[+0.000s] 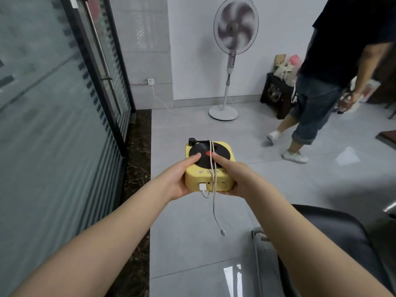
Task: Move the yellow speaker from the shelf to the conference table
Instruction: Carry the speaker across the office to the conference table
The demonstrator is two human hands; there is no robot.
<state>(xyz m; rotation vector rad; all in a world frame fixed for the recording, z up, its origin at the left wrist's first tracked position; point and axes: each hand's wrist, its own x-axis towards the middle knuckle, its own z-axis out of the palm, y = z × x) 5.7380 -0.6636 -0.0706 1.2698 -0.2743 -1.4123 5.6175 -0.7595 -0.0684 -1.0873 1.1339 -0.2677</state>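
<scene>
The yellow speaker [194, 179] is a small rounded box shaped like a record player, with a black disc, a red centre label and a black tone arm on top. I carry it in the air over the grey tiled floor, in the middle of the view. My left hand [174, 181] grips its left side with the thumb on the disc. My right hand [237, 179] grips its right side, thumb also on the disc. A white cable [214, 202] is looped over the top, plugged into the front, and its free end dangles below. No shelf or conference table is visible.
A frosted glass wall and door [64, 103] run along the left, with a dark marble strip at its foot. A white standing fan [232, 39] is ahead. A person in dark clothes [321, 93] walks at the right. A black chair [334, 243] is near my right arm.
</scene>
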